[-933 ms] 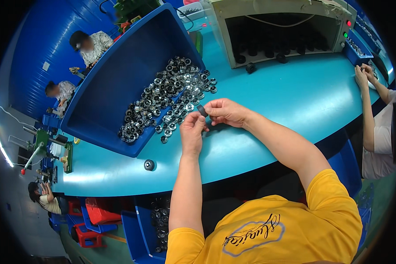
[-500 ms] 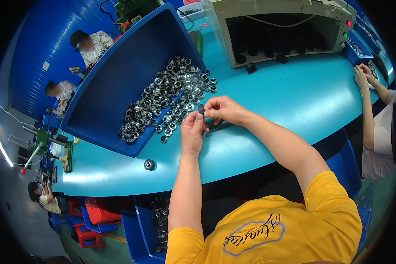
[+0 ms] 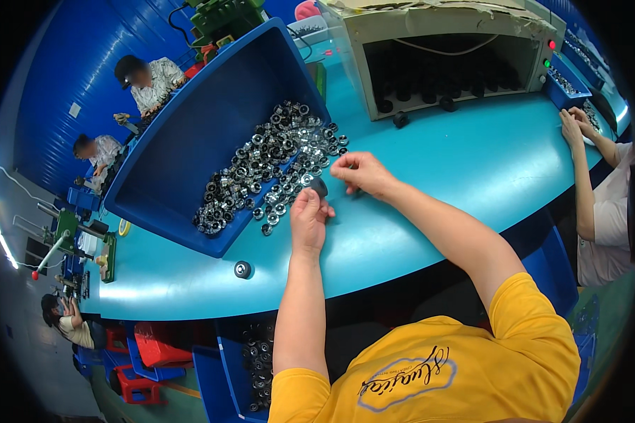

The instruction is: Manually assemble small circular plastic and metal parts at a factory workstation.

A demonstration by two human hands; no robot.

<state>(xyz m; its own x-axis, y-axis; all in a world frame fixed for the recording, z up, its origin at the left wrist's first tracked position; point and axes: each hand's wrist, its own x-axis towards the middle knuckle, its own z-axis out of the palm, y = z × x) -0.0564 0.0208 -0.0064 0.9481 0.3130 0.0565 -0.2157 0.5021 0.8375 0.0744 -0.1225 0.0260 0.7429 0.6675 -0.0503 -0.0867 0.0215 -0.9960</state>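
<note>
Above the table's near side, my left hand (image 3: 309,217) pinches a small black rubber tyre (image 3: 319,186) between thumb and fingers. Just to its right, my right hand (image 3: 363,174) is apart from the tyre, with thumb and fingertips drawn together. Whether anything small sits in that pinch is too hard to see. Beyond both hands lies a pile of shiny clear-and-black wheel hubs (image 3: 279,146), spilling from the tipped blue bin onto the table. One black wheel with a pale centre (image 3: 243,269) rests alone, left of my left forearm.
A large blue bin (image 3: 169,162) lies open toward me. At the back stands a pale box-shaped machine (image 3: 360,70) with black tyres (image 3: 446,103) inside and at its mouth. Another person's hands (image 3: 575,123) work at the right. A blue crate (image 3: 222,374) of wheels sits below the table edge.
My right hand has come off the black tyre and moved slightly right. My left hand still holds the tyre, now turned to show more of its side. The view has shifted a little.
</note>
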